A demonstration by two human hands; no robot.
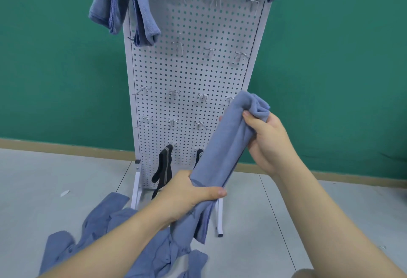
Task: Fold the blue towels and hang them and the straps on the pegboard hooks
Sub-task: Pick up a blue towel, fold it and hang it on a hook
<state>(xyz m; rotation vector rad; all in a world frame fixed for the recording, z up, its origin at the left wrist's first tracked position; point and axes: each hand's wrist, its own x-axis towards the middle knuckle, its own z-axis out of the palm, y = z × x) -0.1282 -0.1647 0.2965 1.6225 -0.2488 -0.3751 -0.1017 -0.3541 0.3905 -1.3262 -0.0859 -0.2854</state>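
Head view: the left hand (187, 194) grips the lower end of a folded blue towel (222, 152), and the right hand (267, 141) pinches its top, before the pegboard (193, 68). Folding looks finished; next, drape it over a free hook (174, 94). Unfolded towels (114, 233) lie at the pegboard's foot.

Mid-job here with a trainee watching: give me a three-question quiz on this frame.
1. True or false: both hands grip the same folded towel.
2. What hangs on the bottom-row hooks of the pegboard? A) black straps B) blue towels C) nothing
3. Where do the unfolded towels lie?

Key:
1. True: the left hand grips its lower part, the right hand its upper end.
2. A: the black straps.
3. On the floor, in front of the pegboard.
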